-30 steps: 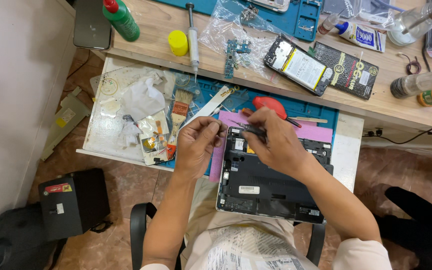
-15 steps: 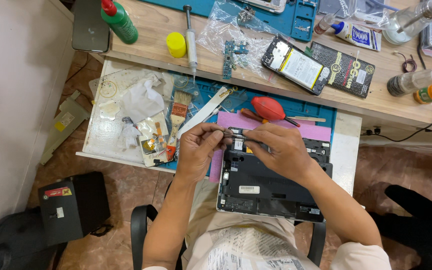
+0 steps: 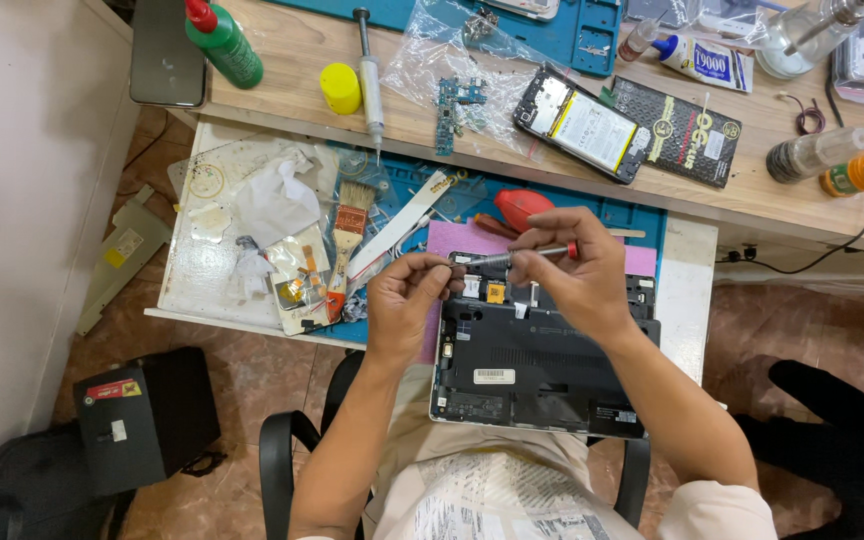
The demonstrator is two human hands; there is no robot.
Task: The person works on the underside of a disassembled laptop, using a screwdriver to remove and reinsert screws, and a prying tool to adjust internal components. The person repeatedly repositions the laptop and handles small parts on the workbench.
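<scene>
My right hand (image 3: 577, 275) grips a thin metal screwdriver (image 3: 522, 256) with a red end cap, held level above an opened black laptop (image 3: 537, 370) lying bottom-up, partly on my lap. My left hand (image 3: 407, 300) pinches the screwdriver's tip end between thumb and fingers; anything small held there is hidden. The laptop's upper part shows bare boards and a small yellow part (image 3: 495, 292). Under it lies a pink sheet (image 3: 457, 240) on a blue work mat (image 3: 642, 215).
A paintbrush (image 3: 349, 235), crumpled tissue (image 3: 274, 200) and scraps litter a white tray (image 3: 197, 285) on the left. On the wooden desk (image 3: 282, 110) sit a green bottle (image 3: 224, 42), yellow cap (image 3: 340, 88), opened phone (image 3: 577, 125), a syringe-like tube and bottles. A black box (image 3: 142, 420) stands on the floor.
Both hands have lifted slightly and drawn together; my left fingers now pinch the screwdriver's tip, and the tool lies more level. The red blower behind my right hand is more covered.
</scene>
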